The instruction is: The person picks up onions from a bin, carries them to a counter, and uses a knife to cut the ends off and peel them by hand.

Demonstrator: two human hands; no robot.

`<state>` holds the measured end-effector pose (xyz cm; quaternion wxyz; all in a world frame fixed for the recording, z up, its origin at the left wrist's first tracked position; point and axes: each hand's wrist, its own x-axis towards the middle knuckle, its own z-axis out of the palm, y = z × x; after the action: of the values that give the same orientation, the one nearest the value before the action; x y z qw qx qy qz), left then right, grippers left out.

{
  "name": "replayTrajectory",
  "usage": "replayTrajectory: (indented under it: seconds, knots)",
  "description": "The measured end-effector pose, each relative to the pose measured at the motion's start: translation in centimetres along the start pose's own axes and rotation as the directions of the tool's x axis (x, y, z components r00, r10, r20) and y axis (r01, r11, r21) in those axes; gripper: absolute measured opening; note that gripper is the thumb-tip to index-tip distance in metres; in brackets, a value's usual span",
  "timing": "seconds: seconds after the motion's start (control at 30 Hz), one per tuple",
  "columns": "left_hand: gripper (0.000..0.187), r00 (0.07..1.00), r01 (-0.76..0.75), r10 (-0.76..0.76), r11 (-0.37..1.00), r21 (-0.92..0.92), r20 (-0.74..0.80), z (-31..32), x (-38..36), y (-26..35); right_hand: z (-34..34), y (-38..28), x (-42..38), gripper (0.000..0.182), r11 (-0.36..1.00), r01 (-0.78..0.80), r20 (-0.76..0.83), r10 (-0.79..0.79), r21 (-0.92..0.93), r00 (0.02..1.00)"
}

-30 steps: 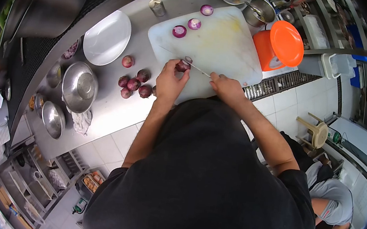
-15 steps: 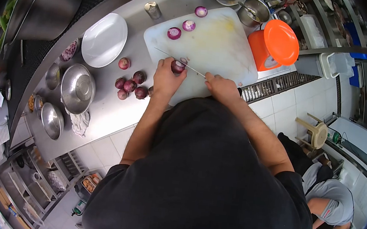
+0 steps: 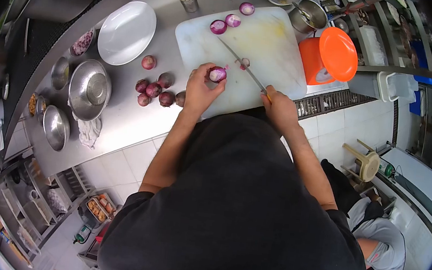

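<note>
In the head view, my left hand (image 3: 201,88) grips a red onion (image 3: 217,74) at the near left of the white cutting board (image 3: 264,39); a pale cut face shows on it. My right hand (image 3: 279,109) is closed around the handle of a long knife (image 3: 247,68), whose blade points away and to the left over the board. A small cut-off onion piece (image 3: 245,63) lies by the middle of the blade. Several trimmed onions (image 3: 233,20) sit along the board's far left edge. Whole red onions (image 3: 153,89) are grouped on the counter left of my left hand.
A white oval plate (image 3: 127,33) and metal bowls (image 3: 90,89) stand on the left of the counter. An open can (image 3: 189,1) is behind the board. An orange container (image 3: 309,60) and a metal pot (image 3: 308,16) stand right. Another person (image 3: 380,239) is at lower right.
The knife has come away from the onion and moved right, now angled more steeply. A cut-off piece now lies on the board, and the held onion shows a cut face.
</note>
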<state>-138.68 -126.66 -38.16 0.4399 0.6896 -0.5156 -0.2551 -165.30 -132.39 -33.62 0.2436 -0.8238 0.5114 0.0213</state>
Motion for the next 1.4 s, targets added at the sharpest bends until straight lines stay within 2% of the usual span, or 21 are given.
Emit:
replayTrajectory:
  seconds: [0.13,0.23,0.33,0.43,0.53,0.63,0.83,1.4]
  knots:
    - [0.051,0.999,-0.039,0.038,0.998,-0.057,-0.027,1.1,0.3,0.1,-1.2,-0.2,-0.8,0.024,1.000,0.018,-0.088,-0.017,0.008,0.996]
    - [0.048,0.991,-0.127,0.129,0.990,0.058,-0.034,1.1,0.6,0.3,-2.4,-0.9,-1.2,0.023,0.999,0.036,-0.097,-0.034,0.014,0.995]
    - [0.050,0.974,-0.211,0.223,0.954,0.215,-0.035,0.9,0.4,0.4,-3.2,-1.4,-2.1,0.023,0.990,0.138,-0.107,-0.136,0.013,0.985]
    - [0.047,0.976,-0.195,0.212,0.949,0.248,-0.045,0.5,0.0,0.3,-3.4,-1.9,-2.8,0.022,0.990,0.135,-0.072,-0.133,0.028,0.988]
    - [0.047,0.995,-0.081,0.091,0.976,0.203,-0.043,0.2,-0.3,-0.1,-2.7,-1.8,-2.8,0.022,0.995,0.096,-0.090,-0.096,-0.005,0.991]
    - [0.047,0.999,-0.037,0.038,0.996,0.083,-0.017,0.0,-0.3,-0.4,-3.0,-2.0,-2.8,0.022,0.996,0.091,-0.091,-0.092,-0.021,0.992]
    - [0.045,0.999,-0.027,0.029,0.992,0.122,-0.014,-0.3,0.1,0.2,-4.2,-1.8,-3.3,0.021,0.984,0.174,-0.047,-0.175,-0.024,0.983]
    - [0.047,0.999,0.016,-0.012,0.992,0.128,-0.036,-0.2,0.4,0.6,-5.5,-2.9,-3.5,0.020,0.986,0.145,0.071,-0.139,-0.086,0.988]
